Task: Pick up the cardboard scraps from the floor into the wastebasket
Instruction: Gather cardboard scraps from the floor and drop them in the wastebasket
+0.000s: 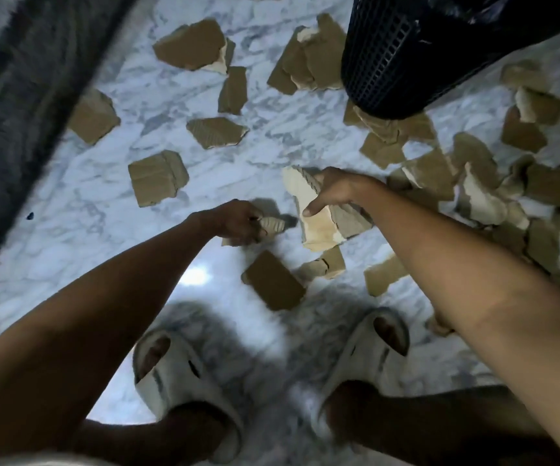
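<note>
Across the marble floor (70, 230), cardboard scraps (159, 179) surround a dark wastebasket (382, 62).

You will find nothing to read here: no words, labels, brand marks, numbers or signs stand out on any surface in view. The torn brown cardboard scraps (158, 178) show only plain faces and corrugated ridges, the dark blue plastic mesh wastebasket (381, 58) carries no legible mark, and the pale slip-on sandals (170, 375) bear only dark slits, no lettering you can make out. The picture is also soft and blurred.
</note>
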